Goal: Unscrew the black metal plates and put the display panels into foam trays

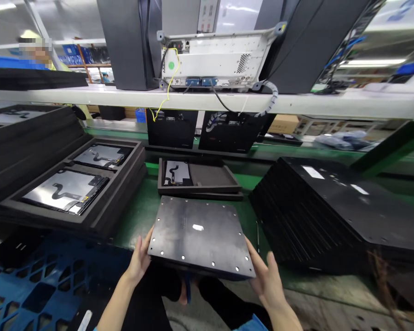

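A dark flat metal plate (pixel 200 234) with small holes along its edges lies in front of me, over the near edge of the green bench. My left hand (pixel 140 259) grips its left near corner, fingers curled against the edge. At the right near corner, my right hand (pixel 267 278) holds the plate's side with the fingers under and along it. Just behind the plate sits a black foam tray (pixel 210 177) with one panel (pixel 177 173) in its left pocket.
Left, a stack of black foam trays (pixel 100 207) holds two panels with flex cables. Right, a tall slanted stack of black plates (pixel 331 207). A blue plastic pallet (pixel 37 285) is at lower left. A shelf above carries a white instrument (pixel 221 57). A person stands at far left.
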A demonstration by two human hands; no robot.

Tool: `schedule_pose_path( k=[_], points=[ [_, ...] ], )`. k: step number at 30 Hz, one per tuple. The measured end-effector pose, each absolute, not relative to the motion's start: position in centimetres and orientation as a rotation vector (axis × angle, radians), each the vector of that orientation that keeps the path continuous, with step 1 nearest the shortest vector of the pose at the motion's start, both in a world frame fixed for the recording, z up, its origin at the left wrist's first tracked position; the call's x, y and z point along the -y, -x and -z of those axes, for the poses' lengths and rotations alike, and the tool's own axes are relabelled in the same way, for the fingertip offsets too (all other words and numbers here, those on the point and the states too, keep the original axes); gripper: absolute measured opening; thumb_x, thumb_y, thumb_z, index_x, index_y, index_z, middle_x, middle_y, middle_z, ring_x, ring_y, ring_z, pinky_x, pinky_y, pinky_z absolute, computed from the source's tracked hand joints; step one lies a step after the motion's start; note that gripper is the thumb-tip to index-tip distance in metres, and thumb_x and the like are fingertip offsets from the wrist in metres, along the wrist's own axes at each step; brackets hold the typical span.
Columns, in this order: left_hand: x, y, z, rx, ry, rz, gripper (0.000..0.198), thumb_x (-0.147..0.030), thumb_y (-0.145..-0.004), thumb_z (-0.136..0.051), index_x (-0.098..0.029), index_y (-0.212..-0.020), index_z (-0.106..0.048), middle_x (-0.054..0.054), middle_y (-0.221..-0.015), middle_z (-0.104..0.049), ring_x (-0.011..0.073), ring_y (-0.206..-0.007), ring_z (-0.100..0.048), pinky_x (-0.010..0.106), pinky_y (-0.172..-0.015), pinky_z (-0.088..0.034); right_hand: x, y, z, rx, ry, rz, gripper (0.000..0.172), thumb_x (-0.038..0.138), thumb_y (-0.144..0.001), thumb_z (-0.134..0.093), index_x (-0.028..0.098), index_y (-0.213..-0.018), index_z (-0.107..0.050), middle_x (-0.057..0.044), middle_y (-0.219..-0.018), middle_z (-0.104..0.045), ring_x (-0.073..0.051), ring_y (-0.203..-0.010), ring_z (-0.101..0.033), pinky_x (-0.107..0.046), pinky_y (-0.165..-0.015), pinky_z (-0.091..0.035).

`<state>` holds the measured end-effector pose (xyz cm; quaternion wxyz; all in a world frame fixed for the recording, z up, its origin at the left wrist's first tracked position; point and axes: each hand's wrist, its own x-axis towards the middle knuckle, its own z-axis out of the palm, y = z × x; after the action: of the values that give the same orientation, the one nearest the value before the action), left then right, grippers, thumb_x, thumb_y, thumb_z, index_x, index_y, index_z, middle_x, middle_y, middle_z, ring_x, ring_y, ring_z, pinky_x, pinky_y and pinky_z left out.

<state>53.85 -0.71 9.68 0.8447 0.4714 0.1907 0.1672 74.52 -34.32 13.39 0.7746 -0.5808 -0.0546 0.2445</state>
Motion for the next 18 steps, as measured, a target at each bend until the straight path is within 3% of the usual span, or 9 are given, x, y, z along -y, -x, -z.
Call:
schedule_pose_path(
  k=[2, 4, 9, 18],
  points=[
    [1.2, -54.5, -9.0, -0.505, -0.938, -0.386, 0.09, -0.092, -0.086, -0.06, -0.031, -0.151, -0.068, 0.007, -0.156, -0.066, 0.0377, -0.159, -0.045, 0.053, -0.135, -0.032, 32.9, -75.6, -13.5, -0.003, 1.222, -0.582, 0.088, 0.098, -0.087, -0.047, 0.03, -0.133, -0.08, -0.01, -0.139, -0.076, -0.041, -0.147, -0.057, -0.057, -0.122, -0.048],
    [1.8, -55.0, -8.7, -0.543, -0.961, -0.454, 0.081, -0.087, -0.087, -0.066, -0.031, -0.146, -0.072, 0.005, -0.153, -0.068, 0.0358, -0.158, -0.047, 0.049, -0.135, -0.033, 31.5, -76.1, -13.1, -0.04, 1.237, -0.594, 0.085, 0.096, -0.087, -0.051, 0.027, -0.125, -0.084, -0.011, -0.126, -0.081, -0.041, -0.141, -0.062, -0.055, -0.119, -0.052],
    [2.5, -55.6, -8.9, -0.543, -0.98, -0.505, 0.063, -0.079, -0.094, -0.065, -0.029, -0.13, -0.081, 0.006, -0.14, -0.077, 0.0327, -0.154, -0.052, 0.047, -0.135, -0.035, 29.8, -75.9, -11.2, -0.042, 1.265, -0.553, 0.079, 0.096, -0.081, -0.06, 0.027, -0.108, -0.088, -0.009, -0.108, -0.084, -0.04, -0.129, -0.069, -0.049, -0.112, -0.059],
    [3.4, -54.4, -10.5, -0.545, -0.892, -0.516, 0.055, -0.074, -0.09, -0.072, -0.028, -0.119, -0.083, 0.004, -0.133, -0.08, 0.0328, -0.151, -0.055, 0.047, -0.132, -0.039, 30.5, -74.4, -9.9, 0.014, 1.382, -0.374, 0.089, 0.098, -0.075, -0.062, 0.03, -0.131, -0.079, -0.006, -0.112, -0.083, -0.038, -0.126, -0.07, -0.052, -0.11, -0.059]
  ],
)
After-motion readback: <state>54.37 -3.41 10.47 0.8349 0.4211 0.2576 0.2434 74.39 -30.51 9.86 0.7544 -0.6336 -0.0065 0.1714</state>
